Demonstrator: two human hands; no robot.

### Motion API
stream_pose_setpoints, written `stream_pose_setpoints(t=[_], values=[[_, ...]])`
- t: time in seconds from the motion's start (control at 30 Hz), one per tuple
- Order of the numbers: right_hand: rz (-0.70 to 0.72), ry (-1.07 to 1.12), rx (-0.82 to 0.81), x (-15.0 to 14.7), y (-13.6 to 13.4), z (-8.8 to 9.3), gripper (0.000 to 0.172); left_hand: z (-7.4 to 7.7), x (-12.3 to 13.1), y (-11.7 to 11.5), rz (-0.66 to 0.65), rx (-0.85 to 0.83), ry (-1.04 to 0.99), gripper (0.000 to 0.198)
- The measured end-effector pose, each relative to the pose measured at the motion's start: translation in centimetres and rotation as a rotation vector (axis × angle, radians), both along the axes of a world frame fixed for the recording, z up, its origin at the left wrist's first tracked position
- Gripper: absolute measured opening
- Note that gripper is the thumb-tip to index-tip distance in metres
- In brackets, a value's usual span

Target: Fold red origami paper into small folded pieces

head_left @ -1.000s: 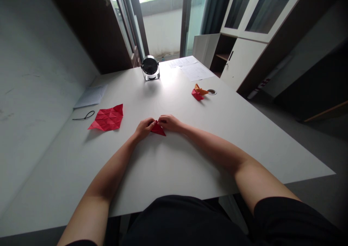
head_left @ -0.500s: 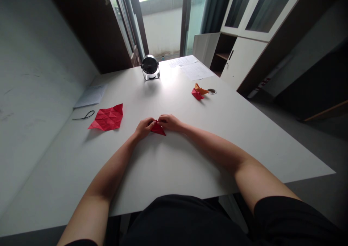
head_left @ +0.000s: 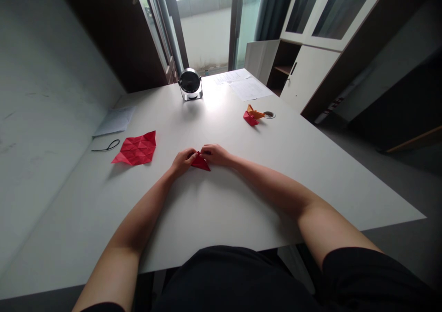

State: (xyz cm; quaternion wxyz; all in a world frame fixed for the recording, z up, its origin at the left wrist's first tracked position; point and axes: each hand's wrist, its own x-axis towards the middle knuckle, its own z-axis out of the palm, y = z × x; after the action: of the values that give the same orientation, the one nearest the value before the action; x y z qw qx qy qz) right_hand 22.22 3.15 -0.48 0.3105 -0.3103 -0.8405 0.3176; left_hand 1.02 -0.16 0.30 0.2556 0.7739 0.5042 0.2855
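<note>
A small folded red paper [head_left: 201,163] with a pointed lower right corner is between my two hands near the middle of the desk. My left hand [head_left: 185,160] is closed on its left side, thumb toward the top. From the right, my right hand [head_left: 214,154] pinches the paper's upper edge, and its fingertips nearly meet those of the left. The fingers cover much of the paper's top. To the left lies a creased red paper sheet [head_left: 137,149], spread out and marked by a grid of folds.
On the white desk [head_left: 221,206], orange [head_left: 255,113] and red [head_left: 251,118] folded paper pieces lie beside a round cable hole [head_left: 270,115]. A round black-and-silver device [head_left: 190,83] stands at the back. Printed sheets [head_left: 250,90], a plastic sleeve [head_left: 115,121] and a black cord loop [head_left: 111,145] lie around.
Almost nothing differs. Both hands keep their hold on the folded red paper in the same place, and the whole view has shifted very slightly.
</note>
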Motion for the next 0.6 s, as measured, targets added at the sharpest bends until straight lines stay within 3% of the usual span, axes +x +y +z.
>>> stream_pose_setpoints(t=[0.6], values=[[-0.001,-0.009,0.005,-0.01,0.10,-0.12,0.017,0.11,0.06,-0.15,0.019,-0.007,0.010,0.033]])
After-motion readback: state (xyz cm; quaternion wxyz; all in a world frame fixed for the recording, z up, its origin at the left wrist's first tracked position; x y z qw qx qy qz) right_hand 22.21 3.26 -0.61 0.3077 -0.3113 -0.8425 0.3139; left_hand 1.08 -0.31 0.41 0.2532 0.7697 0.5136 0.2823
